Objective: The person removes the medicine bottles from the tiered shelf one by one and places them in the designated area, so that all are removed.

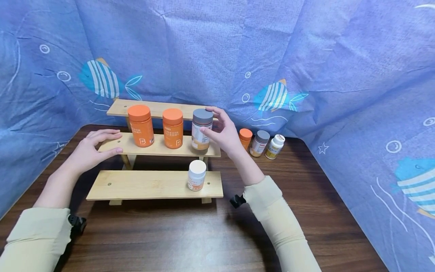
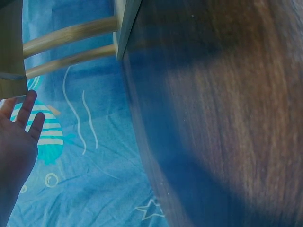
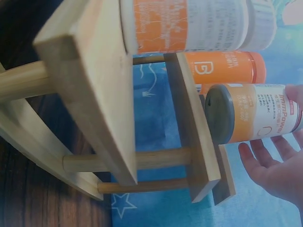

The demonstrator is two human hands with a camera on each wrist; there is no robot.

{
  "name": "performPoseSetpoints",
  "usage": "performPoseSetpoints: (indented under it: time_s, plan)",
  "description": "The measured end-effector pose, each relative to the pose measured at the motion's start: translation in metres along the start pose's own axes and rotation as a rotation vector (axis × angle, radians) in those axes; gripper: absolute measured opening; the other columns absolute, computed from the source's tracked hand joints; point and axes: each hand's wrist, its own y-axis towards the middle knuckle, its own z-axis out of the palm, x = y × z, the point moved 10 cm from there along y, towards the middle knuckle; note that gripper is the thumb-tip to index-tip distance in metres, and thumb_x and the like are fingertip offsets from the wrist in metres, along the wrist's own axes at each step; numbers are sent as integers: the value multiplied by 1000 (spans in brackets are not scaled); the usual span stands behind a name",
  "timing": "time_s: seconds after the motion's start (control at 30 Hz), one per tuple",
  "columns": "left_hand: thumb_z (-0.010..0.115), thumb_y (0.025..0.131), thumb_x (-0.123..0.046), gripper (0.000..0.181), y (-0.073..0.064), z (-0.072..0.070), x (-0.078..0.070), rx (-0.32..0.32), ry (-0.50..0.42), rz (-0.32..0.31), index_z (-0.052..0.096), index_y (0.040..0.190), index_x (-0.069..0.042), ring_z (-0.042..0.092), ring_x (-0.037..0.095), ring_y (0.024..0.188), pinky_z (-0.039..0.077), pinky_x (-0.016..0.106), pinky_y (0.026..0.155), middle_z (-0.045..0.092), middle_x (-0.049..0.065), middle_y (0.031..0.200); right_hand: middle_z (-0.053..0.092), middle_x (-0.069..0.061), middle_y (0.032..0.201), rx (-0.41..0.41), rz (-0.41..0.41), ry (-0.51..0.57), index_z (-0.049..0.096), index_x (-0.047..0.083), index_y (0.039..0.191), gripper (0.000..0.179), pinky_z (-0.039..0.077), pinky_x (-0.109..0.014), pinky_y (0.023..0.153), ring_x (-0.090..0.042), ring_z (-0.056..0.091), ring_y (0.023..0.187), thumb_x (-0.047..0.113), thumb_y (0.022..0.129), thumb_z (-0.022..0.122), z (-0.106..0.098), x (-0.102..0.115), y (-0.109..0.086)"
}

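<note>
My right hand (image 1: 224, 132) grips a grey-lidded jar (image 1: 201, 134) with a white and orange label, thumb in front and fingers round the far side. In the right wrist view the dark base of this jar (image 3: 220, 114) hangs close over the middle board of a three-step wooden rack (image 1: 142, 183). To its left, two orange jars (image 1: 141, 128) (image 1: 173, 130) stand upright on that board. A small white bottle (image 1: 196, 177) stands on the front step, toward the right. At the rack's left end, my left hand (image 1: 90, 147) rests with extended fingers against the middle board.
On the dark wooden table (image 1: 163, 234), right of the rack, stand an orange jar (image 1: 245, 138), another grey-lidded jar (image 1: 259, 144) and a white bottle (image 1: 274, 147) in a row. A blue fish-print cloth (image 1: 210, 49) hangs behind and at both sides.
</note>
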Motion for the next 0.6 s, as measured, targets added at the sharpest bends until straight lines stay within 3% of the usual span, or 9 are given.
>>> performPoseSetpoints:
  time_s: [0.17, 0.47, 0.6]
  plan:
    - [76, 80, -28, 52, 0, 0, 0, 1, 0, 0, 60, 127, -9, 32, 39, 128, 23, 65, 100, 50, 18, 133, 56, -15, 121, -31, 12, 2, 46, 8, 133, 56, 50, -39, 87, -26, 61, 102, 9, 82, 71, -8, 3, -2]
    - [76, 80, -29, 53, 0, 1, -1, 10, 9, -9, 60, 127, -9, 32, 40, 128, 23, 66, 99, 49, 17, 134, 56, -13, 115, -80, -29, -17, 48, 6, 129, 53, 51, -34, 83, -23, 61, 96, 6, 81, 71, -20, 14, -8]
    - [76, 80, -29, 53, 0, 1, 0, 12, 11, -10, 60, 127, -9, 31, 40, 129, 22, 66, 100, 49, 17, 134, 56, -13, 118, -117, -64, -23, 48, 7, 130, 55, 51, -37, 82, -22, 60, 96, 3, 80, 72, -31, 8, -7]
